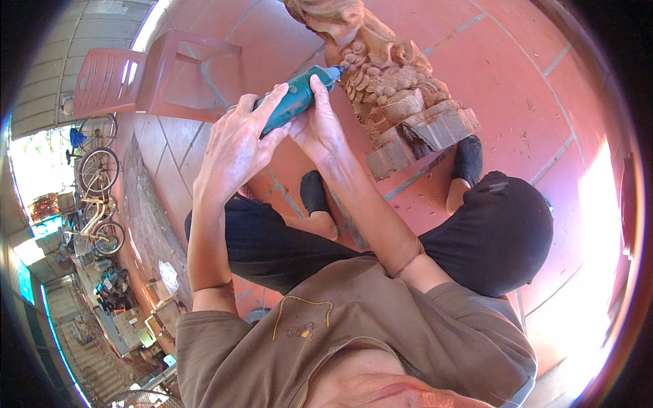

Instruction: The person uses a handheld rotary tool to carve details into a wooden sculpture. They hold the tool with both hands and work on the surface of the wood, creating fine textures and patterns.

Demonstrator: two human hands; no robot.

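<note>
A teal rotary carving tool (294,99) points right, its tip touching a carved wooden statue (381,75) that stands on the red tiled floor between my feet. My left hand (235,146) wraps the rear of the tool's body. My right hand (316,122) grips the tool nearer the tip, thumb up along it. The statue shows rounded scale-like carvings and a blocky base (425,136). Its top runs out of the picture.
A red plastic chair (160,75) stands on the tiles at the upper left. My knees in black trousers (503,231) and dark socks flank the statue. Bicycles (98,170) and clutter lie beyond a stone ledge at the far left.
</note>
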